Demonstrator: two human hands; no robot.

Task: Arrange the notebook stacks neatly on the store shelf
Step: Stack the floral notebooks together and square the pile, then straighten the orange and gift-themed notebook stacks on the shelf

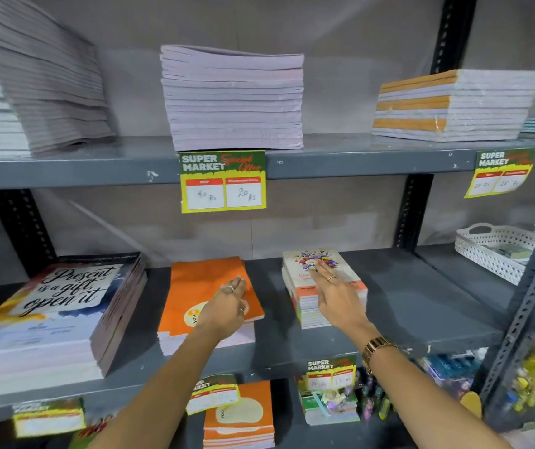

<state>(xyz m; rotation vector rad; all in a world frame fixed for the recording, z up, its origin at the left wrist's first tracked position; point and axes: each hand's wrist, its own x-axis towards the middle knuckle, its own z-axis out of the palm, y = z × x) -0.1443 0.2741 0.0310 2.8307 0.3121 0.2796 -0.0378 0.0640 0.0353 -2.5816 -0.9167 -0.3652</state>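
Observation:
On the middle shelf point(405, 306) stand three notebook stacks. A tall stack with a "Present is a gift" cover point(55, 312) is at the left. In the centre lies an orange-covered stack point(201, 286), its top books skewed; my left hand point(227, 306) rests on it with fingers loosely curled. To the right a small flower-covered stack point(311, 273) sits, and my right hand point(337, 296) lies flat on its top, fingers apart. Neither hand grips a book.
The upper shelf carries a leaning grey stack point(49, 85), a pale stack point(233, 98) and a wrapped orange-striped stack point(453, 105). Price tags point(223, 181) hang from shelf edges. A white perforated basket point(492, 251) stands at the right. Lower shelf holds more notebooks point(240, 413).

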